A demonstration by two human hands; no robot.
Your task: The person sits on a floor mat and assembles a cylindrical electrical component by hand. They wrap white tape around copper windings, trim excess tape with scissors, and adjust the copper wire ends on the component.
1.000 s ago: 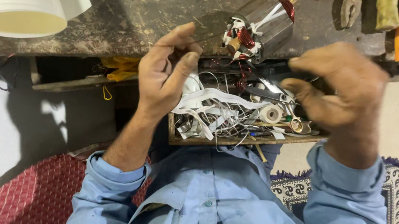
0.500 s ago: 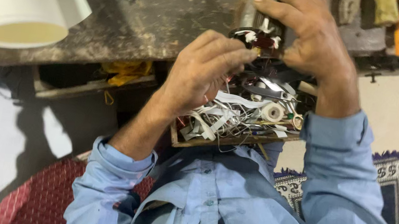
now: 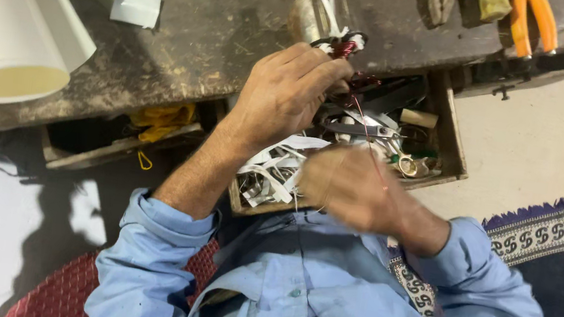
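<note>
Fingers of the left hand [image 3: 283, 93] clamp a wound motor stator [image 3: 326, 15] above the open drawer [image 3: 455, 141]. Right hand [image 3: 351, 186], blurred, pinches a red copper wire [image 3: 371, 145] running up to it.

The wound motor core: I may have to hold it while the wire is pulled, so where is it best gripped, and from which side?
Probably around the bare metal barrel of the wound motor core, coming from its left side. The left hand already covers the lower end, where the red wire runs toward the blurred right hand.
</note>
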